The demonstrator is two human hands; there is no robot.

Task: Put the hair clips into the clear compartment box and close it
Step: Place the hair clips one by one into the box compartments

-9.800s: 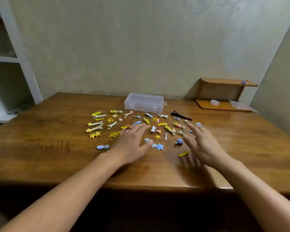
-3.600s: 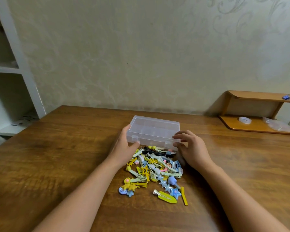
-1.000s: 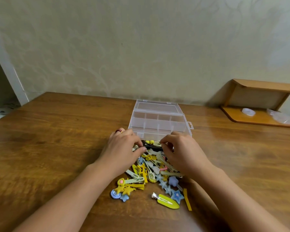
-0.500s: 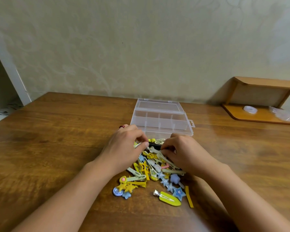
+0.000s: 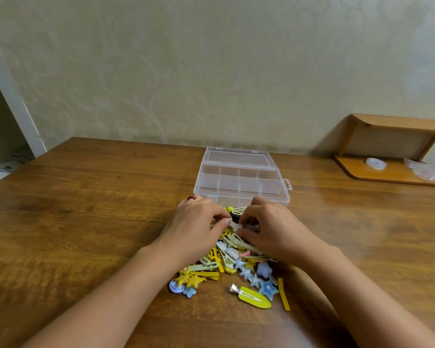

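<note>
Head view is showing both hands working at the far end of a heap of hair clips [image 5: 236, 262] on the wooden table [image 5: 86, 209]. The left hand [image 5: 196, 227] and right hand [image 5: 269, 229] are curling inward w/ fingertips meeting over a small pale clip [image 5: 234, 225]; both seem to be pinching at it, prob. teasing it loose from the tangle, tho which hand is actually bearing it I can't tell. The clear compartment box [image 5: 241, 184] is sitting just beyond the hands, touching the heap's far edge, lid [image 5: 236, 156] lying folded back flat toward the wall — so drops are short & the compartments stay reachable. All compartments are looking empty, so loading is barely starting. Clips are lying bunched together, likely for quick picking. Off to the right, a small wooden shelf [image 5: 392, 172] is holding a tape roll [image 5: 376, 163], well apart from the work.
</note>
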